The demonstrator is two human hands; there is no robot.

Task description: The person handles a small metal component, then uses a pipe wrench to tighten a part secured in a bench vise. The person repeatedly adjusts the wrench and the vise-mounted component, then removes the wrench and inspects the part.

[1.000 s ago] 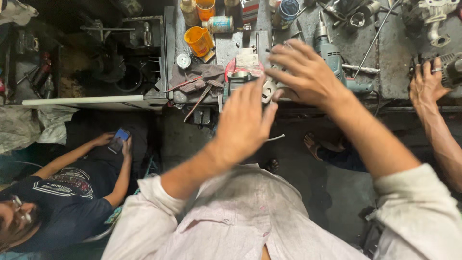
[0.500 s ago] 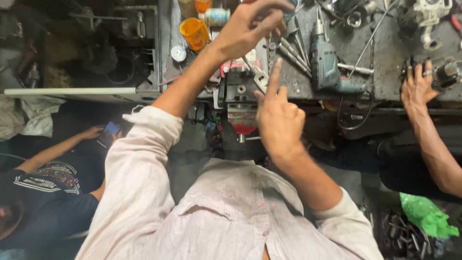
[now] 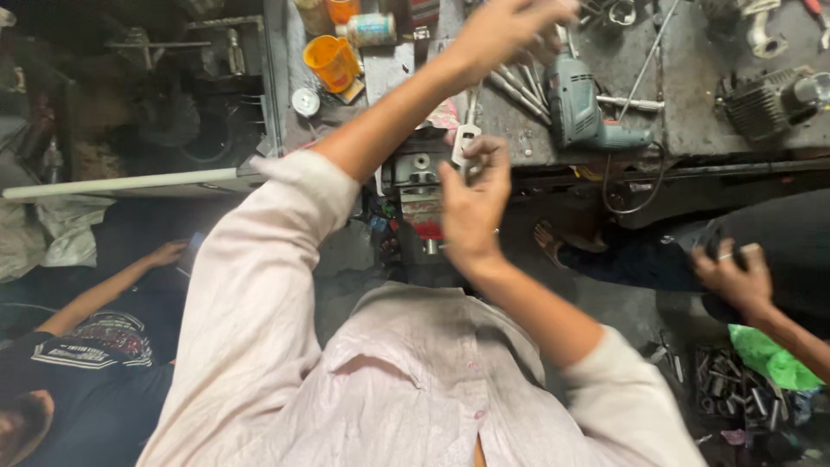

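While the left hand [image 3: 510,30] is stretched far out over the workbench [image 3: 683,121], fingers spread loosely above a fan of slim metal tools [image 3: 519,86], I can't tell if it grips any of them. Right hand [image 3: 471,203] sits nearer the body, thumb and fingers pinched on a small silvery wrench [image 3: 464,138] at the bench's front edge, directly above a red-and-grey engine part [image 3: 421,186] clamped below.

Containers: orange plastic cup [image 3: 331,62] at the bench's left end, contents not visible; a second orange cup [image 3: 342,9] behind it, cut off by the frame; a pale cylindrical can [image 3: 369,28] lying on its side beside it. Round metal lid [image 3: 304,102] just left of the orange cup.

Grey-blue electric drill [image 3: 581,108] lies right of the slim tools. Another person's hand [image 3: 731,272] rests on dark cloth at lower right.
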